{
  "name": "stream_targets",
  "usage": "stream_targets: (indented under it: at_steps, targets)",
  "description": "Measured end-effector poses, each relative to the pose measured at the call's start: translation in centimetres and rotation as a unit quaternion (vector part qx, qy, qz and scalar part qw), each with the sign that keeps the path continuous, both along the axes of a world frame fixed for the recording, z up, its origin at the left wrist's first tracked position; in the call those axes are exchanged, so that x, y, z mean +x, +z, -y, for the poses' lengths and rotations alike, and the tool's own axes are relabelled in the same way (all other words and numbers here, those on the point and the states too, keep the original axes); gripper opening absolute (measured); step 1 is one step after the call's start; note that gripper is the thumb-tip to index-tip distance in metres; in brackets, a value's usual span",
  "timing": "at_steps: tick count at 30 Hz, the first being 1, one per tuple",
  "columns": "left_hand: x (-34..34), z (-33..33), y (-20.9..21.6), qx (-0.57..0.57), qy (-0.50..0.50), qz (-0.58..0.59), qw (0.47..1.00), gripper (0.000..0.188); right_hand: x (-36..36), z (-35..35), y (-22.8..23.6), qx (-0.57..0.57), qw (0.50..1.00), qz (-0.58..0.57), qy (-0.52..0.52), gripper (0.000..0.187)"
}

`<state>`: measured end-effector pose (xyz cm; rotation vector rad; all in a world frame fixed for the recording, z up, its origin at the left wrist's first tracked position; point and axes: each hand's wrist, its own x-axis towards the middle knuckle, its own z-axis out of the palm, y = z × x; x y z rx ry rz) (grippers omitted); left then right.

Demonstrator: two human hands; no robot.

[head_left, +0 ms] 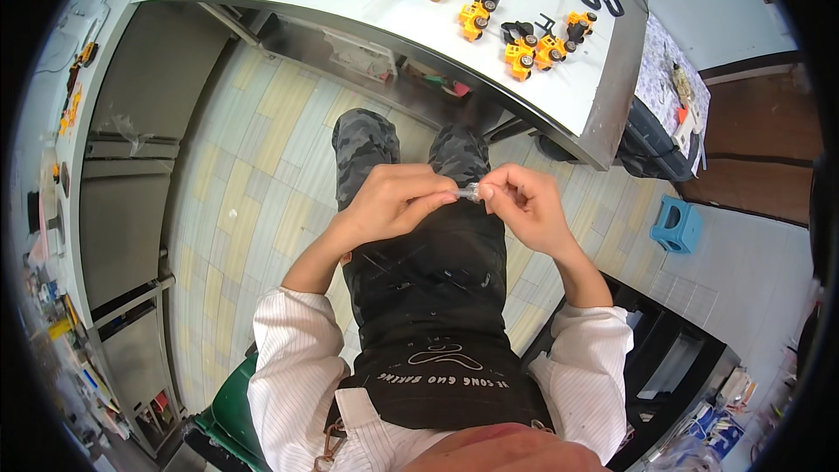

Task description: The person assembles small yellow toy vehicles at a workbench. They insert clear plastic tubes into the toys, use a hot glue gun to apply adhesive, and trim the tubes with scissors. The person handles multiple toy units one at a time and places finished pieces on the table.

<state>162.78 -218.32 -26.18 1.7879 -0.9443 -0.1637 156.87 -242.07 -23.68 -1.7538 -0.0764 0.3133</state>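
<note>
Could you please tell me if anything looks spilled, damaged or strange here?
One thing: the black apron has scattered pale marks across the lap, odd against the dark cloth; perhaps stains or wear. I see no clear spill. The clear piece between the left hand and right hand is too small to judge.

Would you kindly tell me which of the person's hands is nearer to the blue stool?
Right. The right hand is left of the blue stool in the picture, apart from it; the left hand is farther left, beyond the right.
</note>
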Motion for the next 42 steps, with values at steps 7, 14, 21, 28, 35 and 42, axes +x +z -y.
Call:
stream_targets:
  at_steps: [7, 14, 21, 28, 35, 42]
  targets:
    - [-0.1, 0.9, -1.3, 0.024, 0.094, 0.192, 0.977, 0.013, 0.0, -0.8, -4.4, 0.370, 0.893, -0.252, -0.047, 0.016]
    - [-0.2, 1.2, -1.9, 0.027, 0.096, 0.160, 0.982, 0.010, -0.5, -1.4, -4.1, 0.059, 0.993, -0.018, -0.104, 0.008]
    - [-0.9, -0.7, -0.9, -0.074, -0.101, -0.420, 0.899, 0.024, 1.8, 1.5, -5.3, -0.292, 0.835, 0.442, -0.147, 0.004]
    - [-0.5, -1.5, -1.1, -0.095, 0.001, -0.476, 0.874, 0.027, 0.4, 1.5, -5.5, -0.181, 0.939, 0.273, -0.102, 0.006]
    - [-0.6, 0.0, -0.5, -0.147, 0.012, -0.485, 0.862, 0.029, 1.6, 0.6, -4.8, -0.239, 0.901, 0.356, -0.068, 0.015]
    - [-0.8, 0.3, -0.5, -0.139, 0.010, -0.485, 0.863, 0.028, 1.8, -0.7, -1.4, -0.107, 0.969, 0.208, -0.079, 0.016]
